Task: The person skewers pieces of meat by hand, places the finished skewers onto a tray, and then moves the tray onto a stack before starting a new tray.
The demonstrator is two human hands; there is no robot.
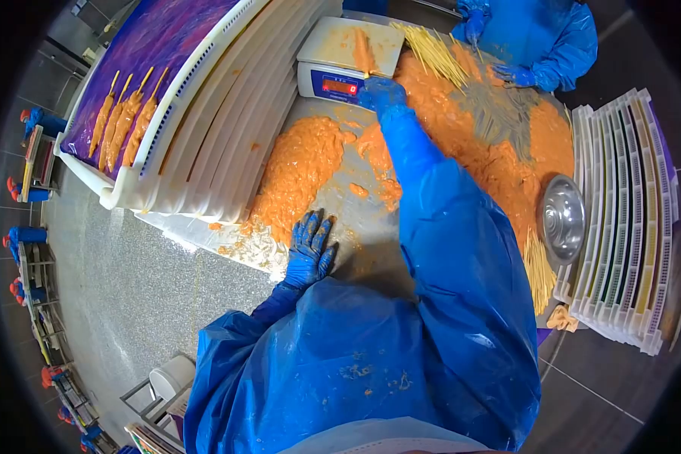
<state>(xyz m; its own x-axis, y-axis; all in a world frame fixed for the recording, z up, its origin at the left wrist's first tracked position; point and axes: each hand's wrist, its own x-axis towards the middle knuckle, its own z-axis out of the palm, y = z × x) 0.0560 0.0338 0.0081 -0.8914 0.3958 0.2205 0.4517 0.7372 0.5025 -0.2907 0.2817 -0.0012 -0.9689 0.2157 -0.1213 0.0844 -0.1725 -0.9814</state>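
My gloved right hand (384, 94) reaches to the front edge of the weighing scale (329, 38), its fingers closed at the stick end of a meat skewer (363, 50). The skewer's orange, meat-coated part lies on the steel pan, and the red display (339, 87) sits just below. My gloved left hand (311, 244) rests with fingers spread on the table edge, beside a heap of orange minced or marinated meat (301, 163). More meat (469, 129) spreads across the table right of my right arm.
Stacked white trays (234, 98) stand at left, the top one purple-lined with several coated skewers (121, 125). Bare sticks (431, 53) lie behind the meat. A steel bowl (564, 219) and more trays (620, 219) are at right. A co-worker in blue (533, 38) stands opposite.
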